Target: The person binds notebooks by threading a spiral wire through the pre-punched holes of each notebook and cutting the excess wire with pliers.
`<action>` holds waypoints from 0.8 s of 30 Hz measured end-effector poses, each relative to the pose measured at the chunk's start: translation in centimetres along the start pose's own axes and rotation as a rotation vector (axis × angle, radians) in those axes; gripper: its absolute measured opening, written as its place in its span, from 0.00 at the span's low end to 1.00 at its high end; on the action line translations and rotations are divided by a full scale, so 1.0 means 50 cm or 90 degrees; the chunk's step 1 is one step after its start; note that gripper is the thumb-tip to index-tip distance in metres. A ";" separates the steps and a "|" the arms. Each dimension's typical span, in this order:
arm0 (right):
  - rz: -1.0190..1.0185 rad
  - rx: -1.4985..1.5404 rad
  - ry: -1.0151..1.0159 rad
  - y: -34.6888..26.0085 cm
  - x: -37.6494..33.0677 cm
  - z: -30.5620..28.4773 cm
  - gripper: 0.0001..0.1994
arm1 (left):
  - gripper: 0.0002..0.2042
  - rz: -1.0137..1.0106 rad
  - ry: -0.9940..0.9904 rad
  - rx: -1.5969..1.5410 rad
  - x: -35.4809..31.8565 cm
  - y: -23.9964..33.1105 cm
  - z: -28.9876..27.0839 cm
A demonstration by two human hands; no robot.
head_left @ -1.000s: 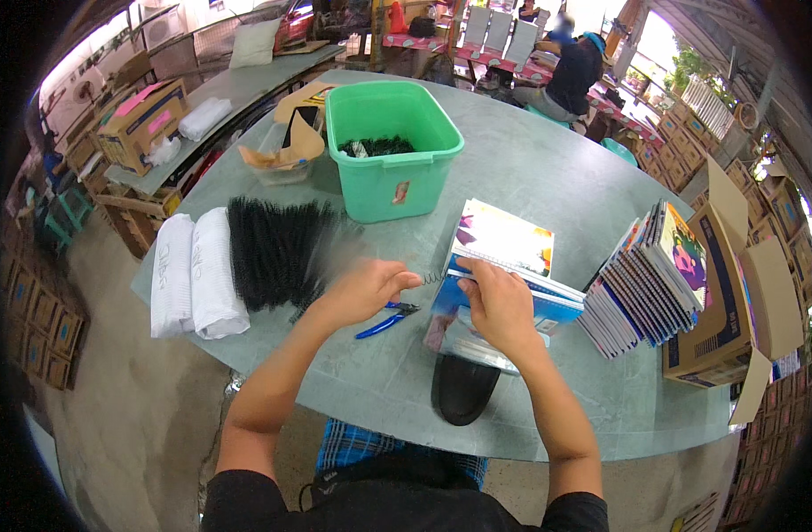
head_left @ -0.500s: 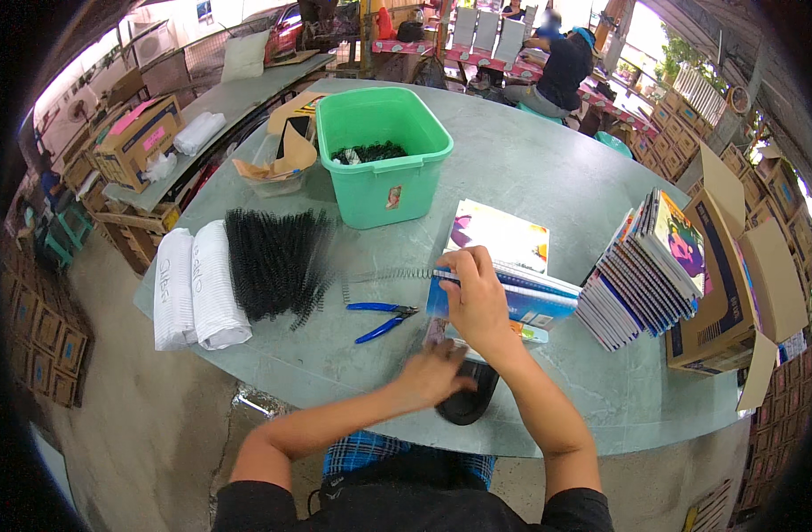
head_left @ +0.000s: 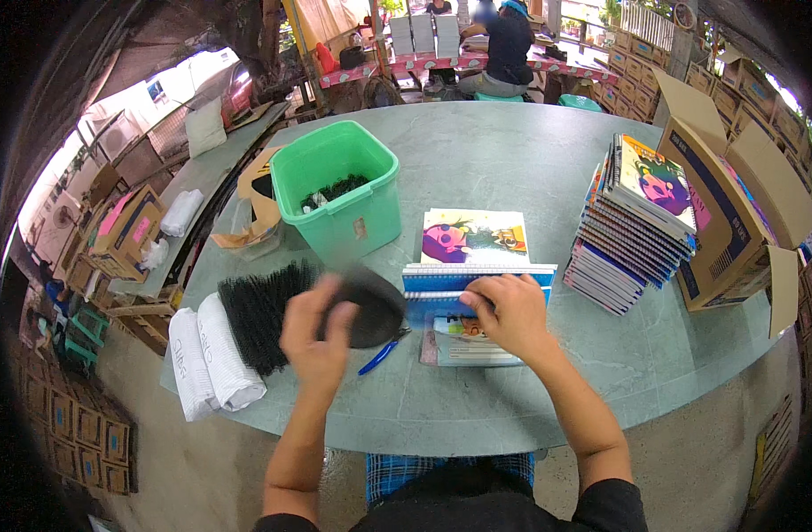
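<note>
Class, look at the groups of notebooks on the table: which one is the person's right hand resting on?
The small stack lying flat in front of the person, spiral edges facing them, under the right hand. The tall stack beside the cardboard box is untouched.

We see a green bin (head_left: 339,199) beside torn cardboard (head_left: 255,208), a stack of notebooks (head_left: 632,222) against an open carton (head_left: 734,213), and white rolls (head_left: 206,359) at the table's (head_left: 512,151) left edge.

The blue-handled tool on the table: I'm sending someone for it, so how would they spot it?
On the round grey-green table, look between the left hand and right hand. The blue-handled tool lies flat there, the only loose blue tool.
</note>
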State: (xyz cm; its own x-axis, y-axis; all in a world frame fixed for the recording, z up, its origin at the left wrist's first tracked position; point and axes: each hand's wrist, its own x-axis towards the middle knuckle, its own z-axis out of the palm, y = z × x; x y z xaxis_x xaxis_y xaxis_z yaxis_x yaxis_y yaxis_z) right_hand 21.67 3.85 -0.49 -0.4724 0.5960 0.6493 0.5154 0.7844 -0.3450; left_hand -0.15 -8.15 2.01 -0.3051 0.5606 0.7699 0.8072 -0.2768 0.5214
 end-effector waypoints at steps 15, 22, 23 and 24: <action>-0.033 -0.013 0.003 -0.028 0.007 0.015 0.04 | 0.16 -0.032 -0.232 -0.075 -0.021 0.013 0.053; 0.151 0.088 -0.208 0.009 -0.016 -0.118 0.08 | 0.13 -0.041 -0.233 -0.093 0.005 0.025 0.050; 0.236 0.253 -0.216 0.046 -0.027 -0.119 0.08 | 0.14 -0.068 -0.053 -0.116 0.019 0.032 0.051; 0.316 0.416 -0.221 0.073 -0.034 -0.111 0.08 | 0.13 -0.065 -0.031 -0.089 0.019 0.040 0.062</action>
State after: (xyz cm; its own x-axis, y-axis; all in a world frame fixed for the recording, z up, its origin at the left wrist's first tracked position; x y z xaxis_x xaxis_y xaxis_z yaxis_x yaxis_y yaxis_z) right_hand 28.35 4.75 0.90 -0.5480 0.8282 0.1174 0.2572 0.3004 -0.9185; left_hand 2.75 -5.74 2.63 -0.3536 0.6280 0.6932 0.6940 -0.3207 0.6446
